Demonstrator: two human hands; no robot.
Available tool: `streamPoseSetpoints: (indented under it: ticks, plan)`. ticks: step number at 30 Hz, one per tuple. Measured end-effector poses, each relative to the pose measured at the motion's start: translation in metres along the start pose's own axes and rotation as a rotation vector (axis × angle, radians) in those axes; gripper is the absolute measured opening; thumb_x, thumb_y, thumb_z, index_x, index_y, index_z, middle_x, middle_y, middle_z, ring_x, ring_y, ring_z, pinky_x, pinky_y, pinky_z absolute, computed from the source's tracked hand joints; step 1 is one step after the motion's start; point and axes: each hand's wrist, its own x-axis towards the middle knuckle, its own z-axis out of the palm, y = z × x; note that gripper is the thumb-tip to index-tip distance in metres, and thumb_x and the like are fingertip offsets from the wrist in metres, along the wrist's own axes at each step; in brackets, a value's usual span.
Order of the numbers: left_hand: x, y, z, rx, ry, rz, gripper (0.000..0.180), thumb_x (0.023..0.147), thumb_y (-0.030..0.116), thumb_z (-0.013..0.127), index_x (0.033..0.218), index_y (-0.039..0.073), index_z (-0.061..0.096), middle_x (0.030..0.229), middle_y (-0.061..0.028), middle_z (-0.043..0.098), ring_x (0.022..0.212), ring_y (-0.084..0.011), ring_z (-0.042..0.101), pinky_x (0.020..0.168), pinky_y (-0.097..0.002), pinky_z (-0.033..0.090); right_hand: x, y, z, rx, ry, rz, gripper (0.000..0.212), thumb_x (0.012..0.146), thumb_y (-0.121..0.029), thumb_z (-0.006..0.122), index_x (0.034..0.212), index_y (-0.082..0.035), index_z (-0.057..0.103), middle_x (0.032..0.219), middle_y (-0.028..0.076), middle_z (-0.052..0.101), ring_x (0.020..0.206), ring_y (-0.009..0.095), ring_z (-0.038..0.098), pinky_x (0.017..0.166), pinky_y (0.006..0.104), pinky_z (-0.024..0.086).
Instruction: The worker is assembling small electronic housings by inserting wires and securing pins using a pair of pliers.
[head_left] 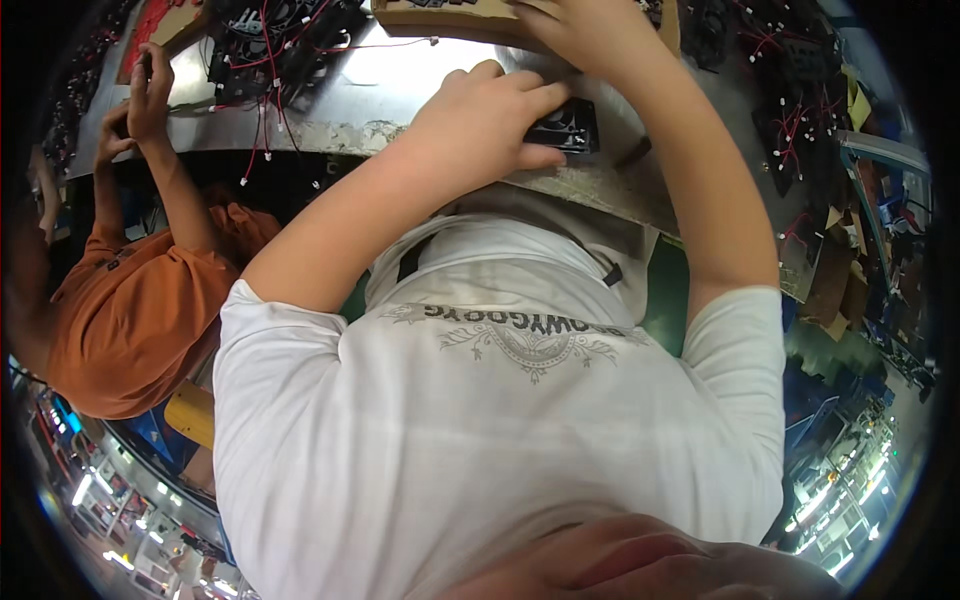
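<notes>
loosely curled left hand (492,115) holds black fan (574,128)

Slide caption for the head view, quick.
Left hand on a black fan at a metal bench, right hand over a cardboard box, orange-shirted co-worker alongside.

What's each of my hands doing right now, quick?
Left hand: closed on the fan, holding its left side.
Right hand: over the box; fingertips unclear, so grip can't be told.
</notes>
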Motion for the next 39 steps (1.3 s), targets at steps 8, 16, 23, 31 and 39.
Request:
streamPoseSetpoints:
  ticks: [8, 16, 23, 31, 39]
  plan:
    - [-0.004, -0.008, 0.005, 0.003, 0.041, -0.028, 0.071, 0.079, 0.048, 0.081, 0.140, 0.016, 0.063, 0.121, -0.0068, 0.070, 0.107, -0.0326, 0.064, 0.091, -0.0436, 0.053, 0.067, 0.011, 0.018, 0.001, -0.502, 0.113, 0.022, 0.080, -0.019, 0.068, 0.093, -0.006, 0.081, 0.092, 0.021, 0.074, 0.088, 0.038, 0.071, 0.084, 0.0451, 0.057]
    - [-0.005, -0.012, 0.004, -0.066, 0.037, -0.018, 0.069, 0.075, 0.037, 0.085, 0.137, 0.014, 0.064, 0.118, -0.0103, 0.071, 0.100, -0.0359, 0.065, 0.090, -0.0441, 0.055, 0.068, 0.006, 0.033, -0.032, -0.435, 0.161, 0.020, 0.076, -0.015, 0.069, 0.089, -0.005, 0.080, 0.086, 0.022, 0.073, 0.082, 0.039, 0.072, 0.080, 0.0438, 0.058]
    - [0.001, -0.018, 0.010, -0.034, 0.107, 0.025, 0.068, 0.076, 0.037, 0.086, 0.136, 0.014, 0.064, 0.116, -0.0098, 0.072, 0.099, -0.0345, 0.066, 0.090, -0.0425, 0.054, 0.065, 0.012, 0.030, -0.032, -0.365, 0.083, 0.020, 0.077, -0.015, 0.069, 0.090, -0.004, 0.079, 0.087, 0.023, 0.073, 0.083, 0.038, 0.072, 0.080, 0.0441, 0.058]
    - [-0.003, -0.010, -0.003, -0.044, 0.050, 0.014, 0.067, 0.077, 0.037, 0.084, 0.135, 0.010, 0.063, 0.114, -0.0114, 0.070, 0.098, -0.0351, 0.065, 0.088, -0.0439, 0.053, -0.073, -0.014, -0.058, 0.236, -0.239, 0.147, 0.014, 0.083, -0.006, 0.075, 0.096, -0.001, 0.073, 0.095, 0.009, 0.073, 0.086, 0.025, 0.070, 0.078, 0.0330, 0.055]
    - [0.002, -0.008, -0.012, -0.093, -0.083, -0.023, 0.068, 0.078, 0.035, 0.082, 0.136, 0.006, 0.062, 0.116, -0.0149, 0.069, 0.101, -0.0372, 0.063, 0.092, -0.0453, 0.052, -0.108, -0.042, -0.032, 0.100, -0.153, 0.057, 0.018, 0.079, -0.004, 0.078, 0.094, -0.003, 0.070, 0.099, 0.008, 0.070, 0.087, 0.026, 0.070, 0.075, 0.0357, 0.057]
